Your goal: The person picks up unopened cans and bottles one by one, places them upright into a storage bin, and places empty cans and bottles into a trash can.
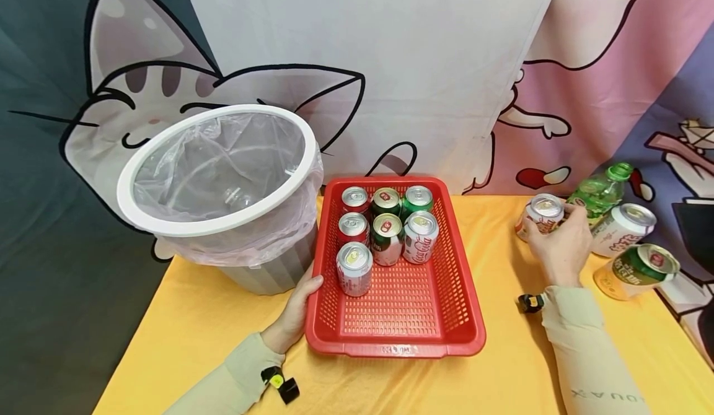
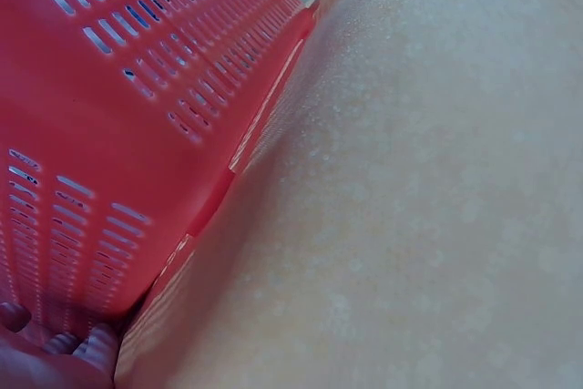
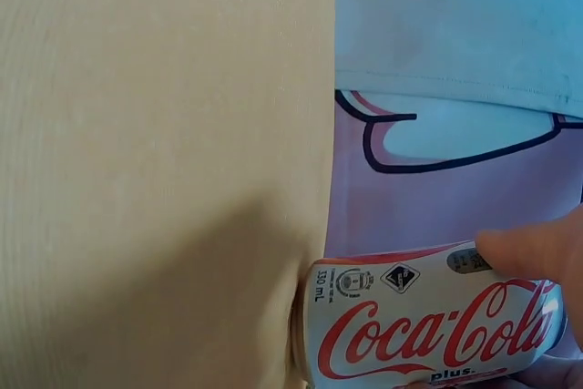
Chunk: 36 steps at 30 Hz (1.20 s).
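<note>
My left hand (image 1: 294,311) grips the left side of a red plastic basket (image 1: 390,345), with the thumb at its rim. In the left wrist view, fingertips (image 2: 96,345) show by the basket's slotted wall (image 2: 91,125). Several drink cans stand in the basket, among them a silver can (image 1: 354,269) nearest me and a white Coca-Cola can (image 1: 421,237). At the right, my right hand (image 1: 563,244) holds a white and red Coca-Cola Plus can (image 3: 428,321) around its side. That can stands upright on the yellow cloth or very close to it; I cannot tell which.
A grey bin with a white rim (image 1: 125,198) and a clear liner, holding a clear bottle (image 1: 238,199), stands left of the basket. Beyond my right hand are a green bottle (image 1: 599,193), a white can (image 1: 623,229) and a green and gold can (image 1: 636,271). A printed curtain (image 1: 424,93) hangs behind.
</note>
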Each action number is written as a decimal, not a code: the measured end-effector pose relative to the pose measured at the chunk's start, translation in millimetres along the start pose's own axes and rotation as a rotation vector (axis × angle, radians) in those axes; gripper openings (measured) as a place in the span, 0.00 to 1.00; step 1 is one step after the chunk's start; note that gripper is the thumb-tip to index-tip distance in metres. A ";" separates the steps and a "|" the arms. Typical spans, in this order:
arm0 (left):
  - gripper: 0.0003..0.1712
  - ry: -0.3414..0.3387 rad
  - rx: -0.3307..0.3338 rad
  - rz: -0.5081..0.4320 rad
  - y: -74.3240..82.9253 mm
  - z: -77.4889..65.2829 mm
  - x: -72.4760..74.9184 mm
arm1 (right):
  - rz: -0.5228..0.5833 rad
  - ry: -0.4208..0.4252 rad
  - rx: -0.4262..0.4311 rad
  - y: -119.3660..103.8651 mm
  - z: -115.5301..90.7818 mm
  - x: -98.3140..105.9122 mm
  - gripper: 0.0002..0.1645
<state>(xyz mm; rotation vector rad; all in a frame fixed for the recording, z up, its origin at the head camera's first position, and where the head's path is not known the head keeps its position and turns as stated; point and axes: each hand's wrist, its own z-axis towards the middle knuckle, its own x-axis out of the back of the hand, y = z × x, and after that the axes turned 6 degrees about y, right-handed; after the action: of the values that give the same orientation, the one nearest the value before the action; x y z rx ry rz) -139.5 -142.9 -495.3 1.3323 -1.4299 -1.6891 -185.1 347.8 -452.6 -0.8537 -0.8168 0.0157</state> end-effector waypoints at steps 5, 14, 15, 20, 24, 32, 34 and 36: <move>0.41 0.006 0.002 -0.001 -1.1 -0.7 -0.8 | 0.001 -0.021 0.028 -2.9 -2.2 -0.1 0.49; 0.41 0.002 -0.002 -0.004 -1.3 0.1 -0.2 | 0.107 0.085 0.148 -37.2 -12.4 19.7 0.46; 0.41 0.001 -0.004 -0.003 -1.3 0.2 0.0 | 0.128 0.100 0.162 -43.1 -14.3 23.6 0.45; 0.41 -0.004 -0.010 0.000 -0.7 0.2 0.5 | 0.291 0.076 0.145 -77.0 -28.1 48.5 0.43; 0.41 -0.009 -0.009 0.002 0.0 0.3 0.4 | 0.449 -0.029 0.120 -103.2 -46.5 71.6 0.42; 0.41 0.000 -0.005 0.003 1.2 -0.5 0.2 | 0.527 -0.328 0.416 -140.6 -89.3 87.3 0.40; 0.41 0.000 -0.006 0.005 1.1 -0.3 0.3 | 0.492 -0.374 0.494 -143.9 -98.1 84.4 0.41; 0.41 -0.003 -0.008 0.005 0.8 -0.1 0.5 | 0.457 -0.403 0.553 -145.1 -105.5 79.9 0.41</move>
<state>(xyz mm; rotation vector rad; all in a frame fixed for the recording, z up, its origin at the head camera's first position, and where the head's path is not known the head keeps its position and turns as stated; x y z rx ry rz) -139.8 -143.6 -494.7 1.3208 -1.4258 -1.6927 -103.9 205.5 -344.2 -0.4937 -0.9128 0.8033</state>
